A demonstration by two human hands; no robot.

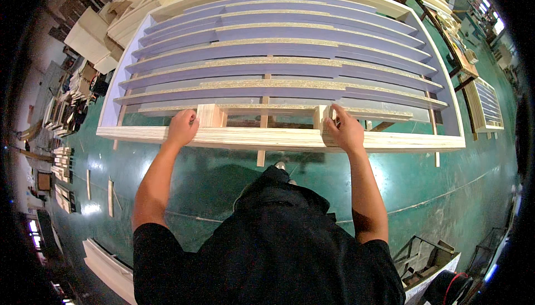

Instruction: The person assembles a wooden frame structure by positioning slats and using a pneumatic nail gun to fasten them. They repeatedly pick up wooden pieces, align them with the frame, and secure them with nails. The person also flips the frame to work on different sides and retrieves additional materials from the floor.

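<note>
Before me lies a large wooden frame (267, 136) with a layered plywood front rail and several long lilac-faced slats (278, 45) running across it. Two short pale wooden blocks stand against the inner side of the front rail: a left block (209, 115) and a right block (320, 118). My left hand (183, 128) rests at the rail just left of the left block, its fingers curled closed; what they hold, if anything, is hidden. My right hand (348, 130) bends over the rail, thumb and fingers closed at the right side of the right block.
Narrow wooden strips (261, 158) run beneath the frame and stick out at the front. Stacked pale boards (147, 12) stand at the far left. A workbench (454, 46) and a smaller slatted frame (484, 104) are on the right. Loose strips (110, 198) lie on the green floor.
</note>
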